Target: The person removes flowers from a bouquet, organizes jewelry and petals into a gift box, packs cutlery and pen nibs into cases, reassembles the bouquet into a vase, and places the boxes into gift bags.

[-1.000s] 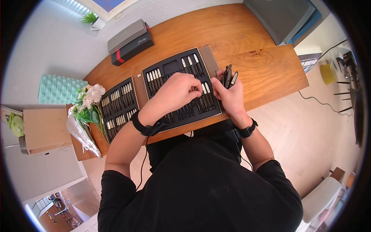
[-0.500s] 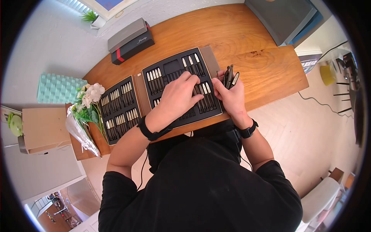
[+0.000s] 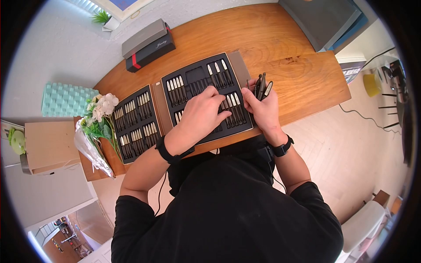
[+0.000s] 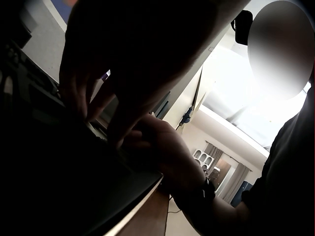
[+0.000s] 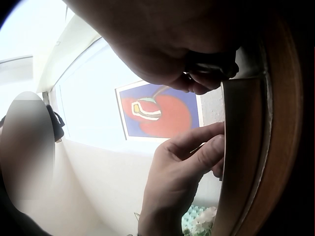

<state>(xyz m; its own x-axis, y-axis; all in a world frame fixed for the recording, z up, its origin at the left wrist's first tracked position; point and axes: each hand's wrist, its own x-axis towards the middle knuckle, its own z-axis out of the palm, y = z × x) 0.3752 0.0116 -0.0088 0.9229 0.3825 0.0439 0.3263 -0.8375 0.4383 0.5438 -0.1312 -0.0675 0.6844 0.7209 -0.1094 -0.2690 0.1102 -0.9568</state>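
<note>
My right hand (image 3: 265, 110) grips several small dark sticks (image 3: 260, 87) with black, rounded ends, one showing a pale oval tip, at the right edge of a black slotted tray (image 3: 193, 72). Upright rows of similar pale-tipped sticks (image 3: 176, 90) fill parts of the tray. Over its middle, my left hand (image 3: 199, 115) has its fingers bent down among the sticks, thumb and forefinger apart. I cannot tell whether they pinch one. In the left wrist view the left hand (image 4: 106, 98) is dark, its fingertips down at the tray. The right hand (image 5: 197, 73) is in shadow in the right wrist view.
A second black tray (image 3: 127, 127) of sticks adjoins on the left, beside wrapped flowers (image 3: 105, 107). A grey-and-black box (image 3: 149, 46) with a red band stands behind on the wooden table (image 3: 245, 30). A large grey case (image 3: 318, 22) stands at the far right.
My left hand has drawn slightly left and toward the body, its thumb and forefinger spreading from a closer pose. The right hand stays at the tray's right edge with its sticks.
</note>
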